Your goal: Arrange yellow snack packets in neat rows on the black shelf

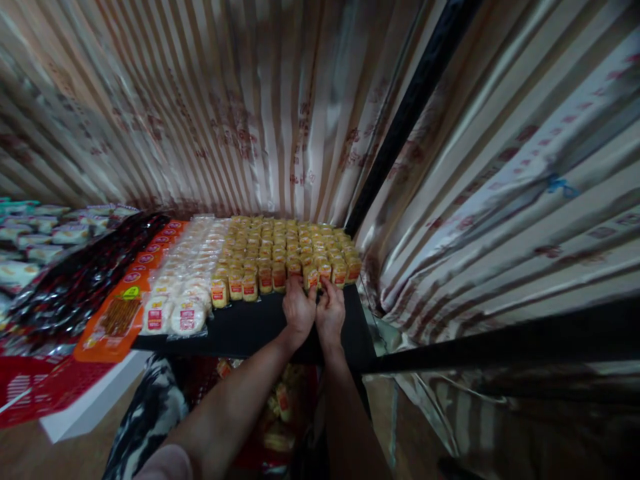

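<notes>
Hands at the front row of yellow packets

Both hands are seen side by side at the near edge of a block of small yellow packets [287, 243] with red labels, which is laid out in tight rows on a black table [240, 330]. The left hand [299, 308] is placed against the front row of the block, its fingers curled onto a packet there; whether that packet is pinched or merely touched cannot be told. The right hand [330, 312] is set just beside the left one, with its fingers [327, 285] bent forward onto the neighbouring packets of the same row; their grip cannot be made out either. Both forearms are stretched forward over the table's near edge.

To the left of the yellow block, rows of pale round cakes in clear wrappers [183, 283] are laid touching it. Further left of the block, orange packets [123, 313] and dark glossy packets [80, 280] are spread, and white-and-green packets [40, 233] are seen beyond those. Behind and to the right of the block, striped shiny curtains [225, 107] are hung, crossed by a black pole [405, 113].
</notes>
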Available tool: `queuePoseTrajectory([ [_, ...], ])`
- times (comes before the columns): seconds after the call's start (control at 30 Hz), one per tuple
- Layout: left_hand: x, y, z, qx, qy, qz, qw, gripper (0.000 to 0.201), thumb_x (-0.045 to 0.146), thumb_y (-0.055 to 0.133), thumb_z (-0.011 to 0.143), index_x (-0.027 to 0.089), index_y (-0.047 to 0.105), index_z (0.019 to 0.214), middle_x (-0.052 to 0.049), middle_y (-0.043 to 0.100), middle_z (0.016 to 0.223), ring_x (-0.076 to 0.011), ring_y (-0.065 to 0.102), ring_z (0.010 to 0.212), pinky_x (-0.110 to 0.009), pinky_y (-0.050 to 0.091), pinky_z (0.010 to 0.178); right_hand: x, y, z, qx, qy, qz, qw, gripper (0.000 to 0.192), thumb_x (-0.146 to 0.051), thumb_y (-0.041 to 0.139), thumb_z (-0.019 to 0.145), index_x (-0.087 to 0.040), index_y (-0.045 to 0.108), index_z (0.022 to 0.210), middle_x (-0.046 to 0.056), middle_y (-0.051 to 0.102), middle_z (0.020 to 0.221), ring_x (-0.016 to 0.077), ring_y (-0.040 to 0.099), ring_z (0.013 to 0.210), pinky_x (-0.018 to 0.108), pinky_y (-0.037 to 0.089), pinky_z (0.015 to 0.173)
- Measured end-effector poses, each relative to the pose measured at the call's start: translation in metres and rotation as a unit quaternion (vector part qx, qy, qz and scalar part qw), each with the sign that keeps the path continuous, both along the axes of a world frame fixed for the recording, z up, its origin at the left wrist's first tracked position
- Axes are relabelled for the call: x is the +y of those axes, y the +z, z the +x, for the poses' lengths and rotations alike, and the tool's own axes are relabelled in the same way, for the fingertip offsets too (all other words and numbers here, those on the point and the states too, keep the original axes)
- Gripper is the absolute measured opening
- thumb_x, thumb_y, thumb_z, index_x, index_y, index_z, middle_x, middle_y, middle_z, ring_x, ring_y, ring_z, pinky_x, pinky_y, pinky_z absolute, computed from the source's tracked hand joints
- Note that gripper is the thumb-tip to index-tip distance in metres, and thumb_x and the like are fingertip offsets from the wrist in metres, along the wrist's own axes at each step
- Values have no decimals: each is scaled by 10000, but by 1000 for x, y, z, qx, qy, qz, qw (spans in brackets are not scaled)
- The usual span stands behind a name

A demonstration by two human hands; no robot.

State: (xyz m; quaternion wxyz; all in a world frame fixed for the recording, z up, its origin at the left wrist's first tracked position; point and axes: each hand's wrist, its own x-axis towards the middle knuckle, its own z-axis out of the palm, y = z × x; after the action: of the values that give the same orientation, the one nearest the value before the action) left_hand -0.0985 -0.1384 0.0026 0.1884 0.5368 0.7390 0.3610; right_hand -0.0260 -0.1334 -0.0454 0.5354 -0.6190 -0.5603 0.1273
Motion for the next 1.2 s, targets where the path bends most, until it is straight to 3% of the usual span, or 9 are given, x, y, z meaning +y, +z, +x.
queuePoseTrajectory([
  [0.2,-1,-4,-3,40,-10,16,999,245,252,509,856,137,479,1069,-87,564,1039,-181,585,911,-266,464,745,-4,7,-1,3,11,8,1000,425,-139,332,799,-127,613,1119,123,596,1002,167,593,862,320,506,820],
  [0.33,0,-3,-6,84,-54,-3,995,161,225,454,883,157,520,1013,-64,582,1015,-162,596,834,-249,464,702,-4,10,-2,-1,-5,9,1000,407,-146,344,803,-132,619,1103,119,607,985,173,590,864,329,502,824],
  [0.6,5,-7,-6,155,-89,-1,984,258,282,381,923,195,517,1125,-60,584,1085,-176,605,919,-251,474,698,-5,6,-3,-22,-18,15,999,414,-143,345,810,-152,621,1119,106,616,980,165,589,882,308,494,825],
  [0.9,13,-17,-5,137,-91,11,986,299,287,370,932,178,505,1176,-73,575,1087,-165,602,924,-244,483,740,-4,4,-6,-26,-24,-12,999,436,-144,355,801,-160,620,1147,99,615,1025,174,577,964,310,480,855],
  [1.2,12,-17,-7,97,-105,18,990,299,253,365,932,211,545,1166,-56,566,1100,-144,594,938,-222,483,788,-5,6,-8,-28,-8,-48,998,472,-136,353,803,-202,575,1214,74,610,1070,160,566,998,293,470,871],
])
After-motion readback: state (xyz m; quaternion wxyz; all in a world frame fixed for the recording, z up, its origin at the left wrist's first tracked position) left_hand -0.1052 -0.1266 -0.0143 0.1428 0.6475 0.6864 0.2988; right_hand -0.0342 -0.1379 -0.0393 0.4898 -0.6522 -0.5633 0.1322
